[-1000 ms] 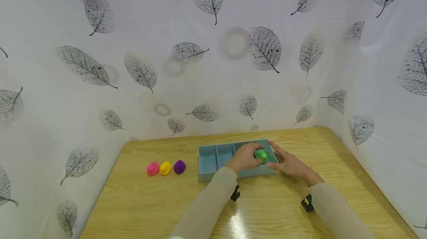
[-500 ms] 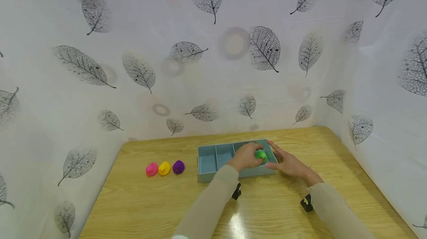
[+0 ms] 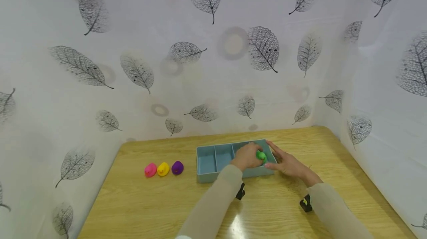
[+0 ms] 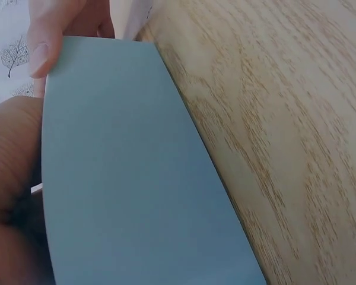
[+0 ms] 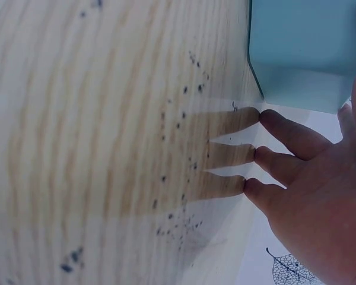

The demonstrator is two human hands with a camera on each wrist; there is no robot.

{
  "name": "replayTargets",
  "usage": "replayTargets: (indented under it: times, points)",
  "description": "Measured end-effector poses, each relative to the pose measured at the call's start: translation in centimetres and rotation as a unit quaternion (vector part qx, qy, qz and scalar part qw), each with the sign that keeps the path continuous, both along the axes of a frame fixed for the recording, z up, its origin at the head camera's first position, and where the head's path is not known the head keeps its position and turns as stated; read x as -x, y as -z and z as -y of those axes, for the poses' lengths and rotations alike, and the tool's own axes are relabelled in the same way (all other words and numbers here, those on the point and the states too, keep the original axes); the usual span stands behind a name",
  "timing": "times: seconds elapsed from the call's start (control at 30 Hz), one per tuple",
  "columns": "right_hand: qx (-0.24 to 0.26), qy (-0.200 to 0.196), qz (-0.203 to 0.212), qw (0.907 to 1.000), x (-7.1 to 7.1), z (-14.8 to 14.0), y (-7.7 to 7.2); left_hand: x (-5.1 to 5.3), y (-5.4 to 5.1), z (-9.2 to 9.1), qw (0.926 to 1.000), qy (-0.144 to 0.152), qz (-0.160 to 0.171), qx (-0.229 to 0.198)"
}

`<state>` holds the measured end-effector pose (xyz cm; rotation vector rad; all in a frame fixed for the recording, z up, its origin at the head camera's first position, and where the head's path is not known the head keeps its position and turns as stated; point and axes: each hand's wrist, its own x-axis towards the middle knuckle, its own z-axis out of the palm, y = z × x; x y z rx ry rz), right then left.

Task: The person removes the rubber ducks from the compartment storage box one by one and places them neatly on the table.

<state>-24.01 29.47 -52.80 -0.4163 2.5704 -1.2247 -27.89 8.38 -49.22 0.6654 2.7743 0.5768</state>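
A blue-grey box [image 3: 207, 176] with several compartments stands on the table. My left hand [image 3: 248, 155] reaches into its right part, fingers curled at a green toy duck [image 3: 262, 156] in the rightmost compartment. The hand partly hides the duck and the nearby dividers. My right hand [image 3: 290, 163] holds the box's right end, thumb over the front corner and index finger at the back corner. In the right wrist view, other fingers [image 5: 285, 166] of that hand touch the tabletop beside the box. The left wrist view shows mostly the box's front wall [image 4: 124, 160].
Left of the box, a pink toy duck [image 3: 151, 170], a yellow toy duck [image 3: 163, 169] and a purple toy duck [image 3: 177, 168] stand in a row on the wooden table [image 3: 150, 205]. A leaf-patterned white sheet [image 3: 207, 65] surrounds the table's back and sides.
My left hand has shifted slightly, its fingers closing further round the green toy duck, which turns a little. The right hand stays at the box's end. The whole head view drifts slightly.
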Motion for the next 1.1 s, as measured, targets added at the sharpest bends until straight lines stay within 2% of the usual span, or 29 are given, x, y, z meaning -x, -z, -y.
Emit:
replayTargets:
  times: [0.23,0.37,0.77,1.1]
  points:
    - [0.004,-0.003,0.001,1.0,0.04,0.1,-0.32,0.14,-0.01,-0.59,0.9993,-0.033,0.002,0.018]
    - [-0.002,0.0,-0.001,1.0,0.03,0.08,-0.27,0.0,0.04,-0.69,0.999,-0.04,-0.005,0.021]
    - [-0.008,0.004,-0.003,1.0,-0.02,0.03,-0.06,-0.13,-0.09,-0.71,0.9992,-0.037,-0.005,0.014]
    - [-0.002,0.009,0.007,0.9999,-0.05,0.03,-0.03,0.19,0.17,-0.59,0.9997,-0.019,-0.011,0.013]
